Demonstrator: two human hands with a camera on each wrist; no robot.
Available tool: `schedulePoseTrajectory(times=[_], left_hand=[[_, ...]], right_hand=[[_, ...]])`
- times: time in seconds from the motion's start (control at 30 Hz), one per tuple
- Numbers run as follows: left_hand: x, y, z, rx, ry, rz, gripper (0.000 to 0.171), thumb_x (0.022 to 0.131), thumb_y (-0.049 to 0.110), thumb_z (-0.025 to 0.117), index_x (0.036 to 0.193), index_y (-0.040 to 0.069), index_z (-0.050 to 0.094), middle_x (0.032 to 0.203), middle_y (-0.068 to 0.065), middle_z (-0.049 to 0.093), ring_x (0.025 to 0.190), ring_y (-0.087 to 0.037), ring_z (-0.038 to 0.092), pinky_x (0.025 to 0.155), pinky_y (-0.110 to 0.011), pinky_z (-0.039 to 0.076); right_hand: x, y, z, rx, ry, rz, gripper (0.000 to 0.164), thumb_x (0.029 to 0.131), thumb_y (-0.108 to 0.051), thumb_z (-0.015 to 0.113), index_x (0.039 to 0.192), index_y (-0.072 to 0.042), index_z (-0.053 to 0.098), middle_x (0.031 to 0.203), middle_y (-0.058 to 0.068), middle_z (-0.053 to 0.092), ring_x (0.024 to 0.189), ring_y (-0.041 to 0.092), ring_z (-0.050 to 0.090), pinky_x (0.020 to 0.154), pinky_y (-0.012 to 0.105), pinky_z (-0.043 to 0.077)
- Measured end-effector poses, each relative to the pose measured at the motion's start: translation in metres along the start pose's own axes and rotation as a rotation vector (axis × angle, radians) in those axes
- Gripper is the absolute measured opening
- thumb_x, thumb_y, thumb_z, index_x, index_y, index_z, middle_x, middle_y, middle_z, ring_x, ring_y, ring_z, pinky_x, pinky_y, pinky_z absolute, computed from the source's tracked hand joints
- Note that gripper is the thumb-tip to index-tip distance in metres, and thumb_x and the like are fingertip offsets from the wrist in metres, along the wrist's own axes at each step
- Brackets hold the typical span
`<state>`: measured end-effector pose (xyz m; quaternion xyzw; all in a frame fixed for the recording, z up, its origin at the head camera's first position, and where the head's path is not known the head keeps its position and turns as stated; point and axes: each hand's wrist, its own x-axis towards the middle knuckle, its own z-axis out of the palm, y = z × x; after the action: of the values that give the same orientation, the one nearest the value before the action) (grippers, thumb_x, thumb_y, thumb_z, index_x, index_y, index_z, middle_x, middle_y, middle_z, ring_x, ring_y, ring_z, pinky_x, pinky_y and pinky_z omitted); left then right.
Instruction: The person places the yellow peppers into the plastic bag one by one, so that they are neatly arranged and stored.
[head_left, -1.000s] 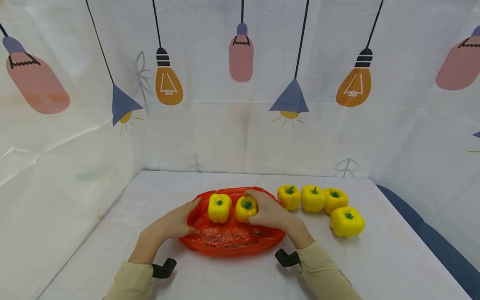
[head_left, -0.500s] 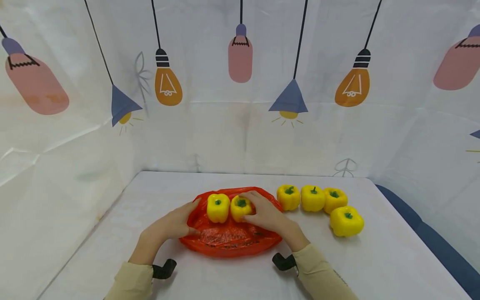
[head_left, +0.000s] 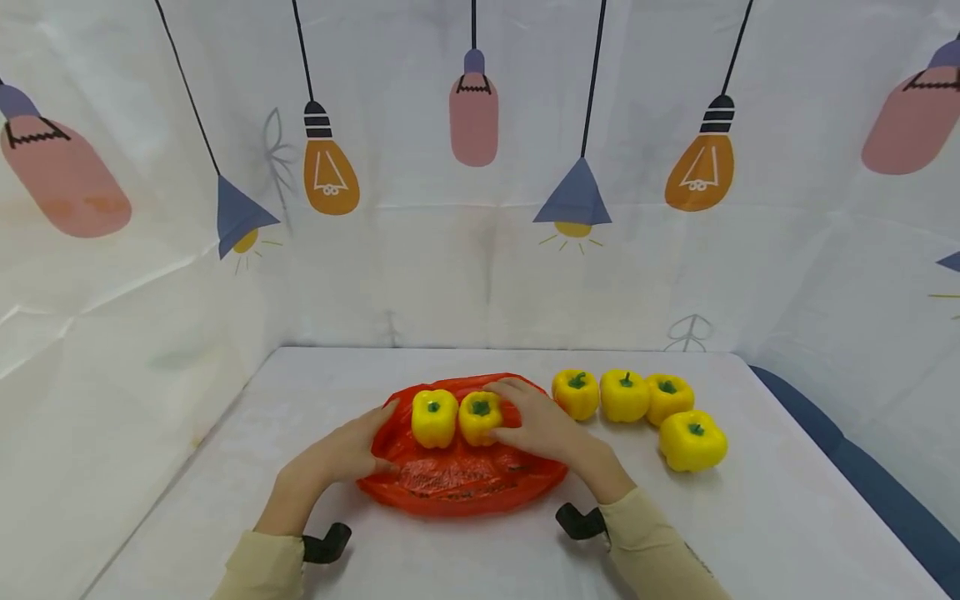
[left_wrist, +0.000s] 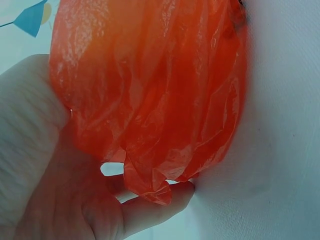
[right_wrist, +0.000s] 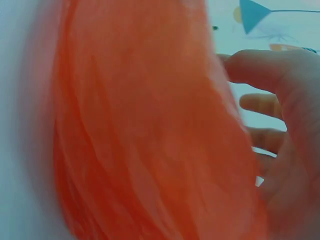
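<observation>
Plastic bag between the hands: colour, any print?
Red plastic bag, dark print on its near side; best in head view.

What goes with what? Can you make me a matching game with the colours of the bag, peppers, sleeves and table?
Things:
1. bag
2. peppers
3. sleeves
4. table

Colours:
A. beige
B. white
C. yellow
D. red

Right pairs: 1-D, 2-C, 3-A, 4-B
</observation>
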<state>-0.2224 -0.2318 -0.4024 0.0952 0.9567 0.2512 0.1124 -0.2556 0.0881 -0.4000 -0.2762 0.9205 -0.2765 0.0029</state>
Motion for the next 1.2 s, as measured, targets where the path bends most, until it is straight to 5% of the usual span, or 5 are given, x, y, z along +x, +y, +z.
schedulePoseTrajectory(times=[0.33, 0.77, 1.2], left_hand=[[0.0, 0.0, 0.001, 0.014, 0.008, 0.006, 0.094, 0.079, 0.03, 0.082, 0.157, 0.016, 0.031, 0.156, -0.009, 0.041, 0.142, -0.035, 0.041, 0.112, -0.062, 0.039], [0.001, -0.003, 0.0, 0.044, 0.01, 0.021, 0.094, 0.08, 0.033, 0.081, 0.157, 0.017, 0.03, 0.157, -0.011, 0.041, 0.142, -0.036, 0.042, 0.112, -0.063, 0.038], [-0.002, 0.001, 0.0, 0.024, 0.007, -0.02, 0.093, 0.079, 0.032, 0.081, 0.156, 0.016, 0.032, 0.157, -0.011, 0.041, 0.142, -0.037, 0.041, 0.111, -0.064, 0.039]], right_hand=[[-0.024, 0.014, -0.02, 0.06, -0.001, 0.102, 0.061, 0.091, -0.037, 0.07, 0.146, -0.032, 0.046, 0.155, 0.0, 0.042, 0.136, 0.027, 0.048, 0.108, 0.057, 0.046], [-0.053, 0.026, -0.052, -0.012, 0.041, 0.095, 0.058, 0.089, -0.028, 0.07, 0.144, -0.025, 0.051, 0.15, 0.002, 0.047, 0.135, 0.029, 0.049, 0.101, 0.052, 0.053], [-0.096, 0.061, -0.099, -0.101, 0.066, 0.192, 0.05, 0.09, -0.024, 0.072, 0.137, -0.016, 0.058, 0.142, 0.01, 0.057, 0.133, 0.037, 0.049, 0.108, 0.064, 0.041]])
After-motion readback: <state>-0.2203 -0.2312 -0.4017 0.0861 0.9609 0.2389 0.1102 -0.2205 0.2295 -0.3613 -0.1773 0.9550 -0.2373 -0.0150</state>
